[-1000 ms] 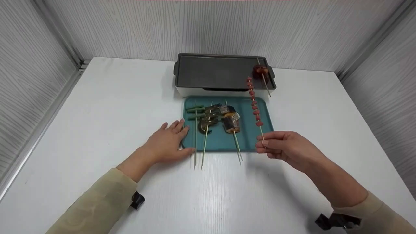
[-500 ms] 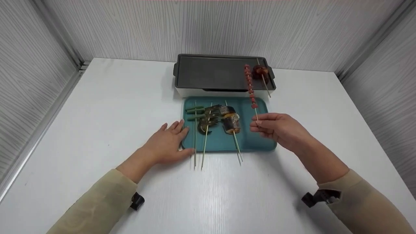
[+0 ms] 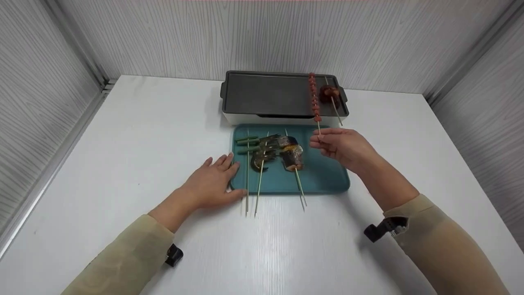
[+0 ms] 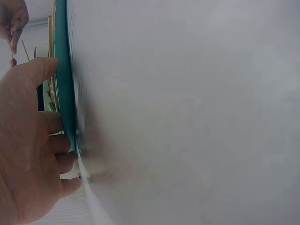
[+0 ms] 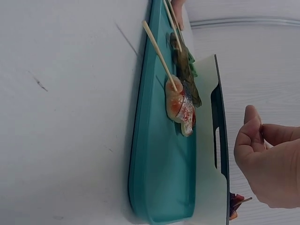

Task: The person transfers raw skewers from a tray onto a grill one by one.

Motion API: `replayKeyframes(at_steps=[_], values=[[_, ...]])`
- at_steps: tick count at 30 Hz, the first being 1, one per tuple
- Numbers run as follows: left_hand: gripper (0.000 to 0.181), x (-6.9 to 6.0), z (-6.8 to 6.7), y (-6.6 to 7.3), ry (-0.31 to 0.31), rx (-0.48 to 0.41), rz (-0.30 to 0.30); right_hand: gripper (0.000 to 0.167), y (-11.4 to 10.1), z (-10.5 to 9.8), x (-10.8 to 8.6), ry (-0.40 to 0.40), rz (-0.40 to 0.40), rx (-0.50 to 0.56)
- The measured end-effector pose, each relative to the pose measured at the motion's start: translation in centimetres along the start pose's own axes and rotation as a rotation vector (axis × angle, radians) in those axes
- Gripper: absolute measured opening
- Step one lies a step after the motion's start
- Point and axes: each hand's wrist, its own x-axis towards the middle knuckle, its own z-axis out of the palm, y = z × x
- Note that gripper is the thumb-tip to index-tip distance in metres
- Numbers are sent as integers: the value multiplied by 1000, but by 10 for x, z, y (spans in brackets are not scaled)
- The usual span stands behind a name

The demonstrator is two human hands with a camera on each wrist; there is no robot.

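My right hand (image 3: 344,148) pinches the lower stick of a skewer of red pieces (image 3: 314,96), whose upper part stands over the right side of the black griddle plate (image 3: 266,92). In the right wrist view the right hand (image 5: 272,157) has thumb and fingertips together. My left hand (image 3: 211,184) lies with spread fingers against the left edge of the teal tray (image 3: 323,180); the left wrist view shows the left hand (image 4: 35,140) touching the tray's side (image 4: 65,75). Whether the red skewer touches the plate, I cannot tell.
On the tray lie a green vegetable skewer (image 3: 247,150), a shrimp-like skewer (image 3: 264,153) and a fish-chunk skewer (image 3: 292,157), their sticks over the front edge. A dark red skewer (image 3: 328,93) rests at the griddle's right end. Walls stand behind and at both sides.
My right hand has moved forward and slightly left with the red skewer, from the tray's front right corner toward the griddle. The left hand has stayed at the tray's edge.
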Motion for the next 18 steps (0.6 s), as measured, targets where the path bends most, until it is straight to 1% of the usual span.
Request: replayKeyframes(at_steps=[4,11,18], values=[[91,0,0,0,1,-1,0,44,0,2,10,21,-8,-11],[93,0,1,0,-5,8,-6,41,1,4,22,38,-22,30],[92,0,-1,1,3,6,-5,46,1,8,28,49,-28,59]])
